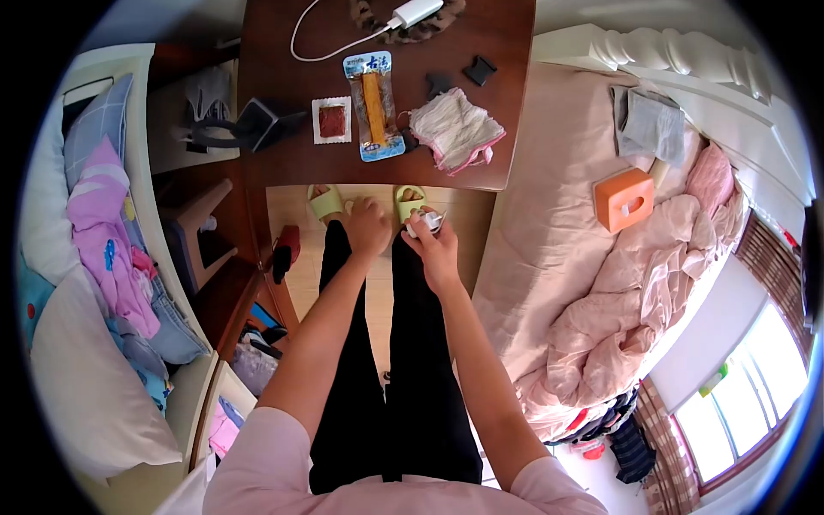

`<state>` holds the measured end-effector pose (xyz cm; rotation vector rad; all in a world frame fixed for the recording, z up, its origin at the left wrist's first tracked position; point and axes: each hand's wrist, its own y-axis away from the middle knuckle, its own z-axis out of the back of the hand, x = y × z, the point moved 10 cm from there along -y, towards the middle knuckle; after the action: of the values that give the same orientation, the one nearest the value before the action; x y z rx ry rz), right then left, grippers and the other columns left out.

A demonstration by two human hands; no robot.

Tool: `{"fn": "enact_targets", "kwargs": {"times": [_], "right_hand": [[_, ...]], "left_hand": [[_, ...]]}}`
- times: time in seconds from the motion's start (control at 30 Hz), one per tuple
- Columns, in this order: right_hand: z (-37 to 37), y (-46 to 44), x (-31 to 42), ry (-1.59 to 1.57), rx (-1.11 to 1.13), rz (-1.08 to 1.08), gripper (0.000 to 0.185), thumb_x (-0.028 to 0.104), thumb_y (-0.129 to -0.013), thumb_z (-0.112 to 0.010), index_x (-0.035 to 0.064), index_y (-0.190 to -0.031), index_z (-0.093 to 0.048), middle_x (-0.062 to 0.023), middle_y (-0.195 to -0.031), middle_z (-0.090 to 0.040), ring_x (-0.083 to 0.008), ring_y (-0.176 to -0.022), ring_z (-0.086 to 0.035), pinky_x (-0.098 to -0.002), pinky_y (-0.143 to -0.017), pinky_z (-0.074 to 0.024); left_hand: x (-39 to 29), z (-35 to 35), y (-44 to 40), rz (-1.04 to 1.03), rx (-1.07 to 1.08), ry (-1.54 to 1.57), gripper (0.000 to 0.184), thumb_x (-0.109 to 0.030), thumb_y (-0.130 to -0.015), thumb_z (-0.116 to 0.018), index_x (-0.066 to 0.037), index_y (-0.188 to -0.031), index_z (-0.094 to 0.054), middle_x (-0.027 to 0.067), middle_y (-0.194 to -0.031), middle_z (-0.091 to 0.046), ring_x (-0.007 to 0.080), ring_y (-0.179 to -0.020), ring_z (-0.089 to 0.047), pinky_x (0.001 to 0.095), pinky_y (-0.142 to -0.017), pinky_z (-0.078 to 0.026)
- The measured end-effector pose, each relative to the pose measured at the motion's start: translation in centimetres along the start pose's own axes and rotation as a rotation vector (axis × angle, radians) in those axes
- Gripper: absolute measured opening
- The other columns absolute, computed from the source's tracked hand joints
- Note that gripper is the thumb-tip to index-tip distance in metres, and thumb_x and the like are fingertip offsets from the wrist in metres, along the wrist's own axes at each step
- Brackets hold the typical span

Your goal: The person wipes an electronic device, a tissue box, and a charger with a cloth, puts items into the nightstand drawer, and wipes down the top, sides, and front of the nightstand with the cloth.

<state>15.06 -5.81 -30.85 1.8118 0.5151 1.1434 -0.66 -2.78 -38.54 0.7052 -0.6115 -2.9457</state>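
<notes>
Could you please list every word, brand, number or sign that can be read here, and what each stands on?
"古法" (second character less certain): the snack pack, at its upper end.
Smaller print on the snack pack: too small to read.
Small packet: no text can be made out.
White item in the right hand: no text can be made out.
</notes>
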Motion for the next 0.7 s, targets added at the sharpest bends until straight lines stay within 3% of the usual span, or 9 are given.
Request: {"fn": "enact_targets", "kwargs": {"times": [0.07,0.2,0.23,0.33,0.43,0.53,0.63,0.7], "right_hand": [[-0.8,-0.5,1.1,0.012,0.024,0.025,0.053,0.023,-0.094,-0.073,-0.0044,-0.132,-0.048,-0.0083,-0.114,-0.058,-0.0186,-0.106,-0.062,-0.0388,-0.099,-0.0548],[-1.0,-0.4,0.7,-0.005,0.042,0.046,0.052,0.023,-0.094,-0.073,-0.0038,-0.132,-0.048,-0.0088,-0.117,-0.058,-0.0187,-0.106,-0.062,-0.0396,-0.100,-0.0547],[-1.3,-1.1,0.8,-0.017,0.053,0.058,0.052,0.023,-0.094,-0.073,-0.0037,-0.132,-0.048,-0.0092,-0.119,-0.058,-0.0186,-0.106,-0.062,-0.0396,-0.100,-0.0547],[-1.2,-1.5,0.5,-0.039,0.029,0.060,0.053,0.021,-0.093,-0.074,-0.0029,-0.133,-0.048,-0.0091,-0.121,-0.058,-0.0175,-0.107,-0.061,-0.0394,-0.100,-0.0546],[-1.1,-1.8,0.8,-0.010,0.037,0.140,0.053,0.019,-0.092,-0.076,-0.0020,-0.133,-0.050,-0.0081,-0.119,-0.060,-0.0161,-0.103,-0.062,-0.0353,-0.097,-0.0545],[-0.8,-1.6,1.5,0.100,-0.005,0.223,0.051,0.018,-0.089,-0.078,-0.0015,-0.130,-0.054,-0.0055,-0.111,-0.063,-0.0141,-0.098,-0.062,-0.0284,-0.090,-0.0528],[-1.1,-0.9,2.3,0.256,-0.029,0.287,0.049,0.018,-0.086,-0.081,-0.0016,-0.125,-0.059,-0.0043,-0.103,-0.067,-0.0129,-0.093,-0.063,-0.0262,-0.085,-0.0506],[-1.6,0.3,3.4,0.459,-0.088,0.334,0.050,0.019,-0.083,-0.083,-0.0014,-0.123,-0.061,-0.0046,-0.100,-0.069,-0.0122,-0.092,-0.063,-0.0273,-0.083,-0.0508]], "left_hand": [[3.9,-2.8,2.5,0.410,0.185,0.239,0.018,-0.018,-0.084,-0.063,-0.004,-0.096,-0.065,0.0184,-0.119,-0.062,0.0378,-0.115,-0.057,0.0482,-0.097,-0.045],[2.9,-1.8,-0.3,0.297,-0.313,1.136,0.023,-0.017,-0.093,-0.063,-0.003,-0.110,-0.063,0.0113,-0.117,-0.062,0.0224,-0.118,-0.058,0.0363,-0.102,-0.044],[1.0,0.3,-2.5,0.306,-0.254,1.256,0.033,-0.022,-0.096,-0.064,-0.002,-0.122,-0.060,0.0085,-0.117,-0.064,0.0200,-0.113,-0.059,0.0339,-0.097,-0.046],[2.6,-2.0,-4.9,0.575,-0.150,1.064,0.034,-0.023,-0.096,-0.065,0.001,-0.120,-0.062,0.0115,-0.113,-0.067,0.0231,-0.107,-0.062,0.0334,-0.092,-0.047],[3.3,-1.5,-5.4,0.493,-0.260,0.810,0.028,-0.022,-0.098,-0.060,0.004,-0.107,-0.066,0.0201,-0.098,-0.069,0.0364,-0.098,-0.066,0.0434,-0.087,-0.049],[4.6,-3.6,-4.1,0.576,-0.129,0.798,0.025,-0.021,-0.097,-0.060,0.003,-0.101,-0.068,0.0232,-0.093,-0.068,0.0421,-0.095,-0.065,0.0445,-0.085,-0.050],[6.4,-7.5,-0.2,0.590,0.051,0.735,0.024,-0.018,-0.097,-0.059,0.002,-0.107,-0.067,0.0226,-0.103,-0.069,0.0399,-0.103,-0.064,0.0441,-0.090,-0.049],[6.7,-8.2,2.3,0.533,-0.063,0.839,0.025,-0.017,-0.098,-0.058,0.001,-0.113,-0.065,0.0207,-0.112,-0.067,0.0368,-0.110,-0.062,0.0428,-0.094,-0.047]]}}
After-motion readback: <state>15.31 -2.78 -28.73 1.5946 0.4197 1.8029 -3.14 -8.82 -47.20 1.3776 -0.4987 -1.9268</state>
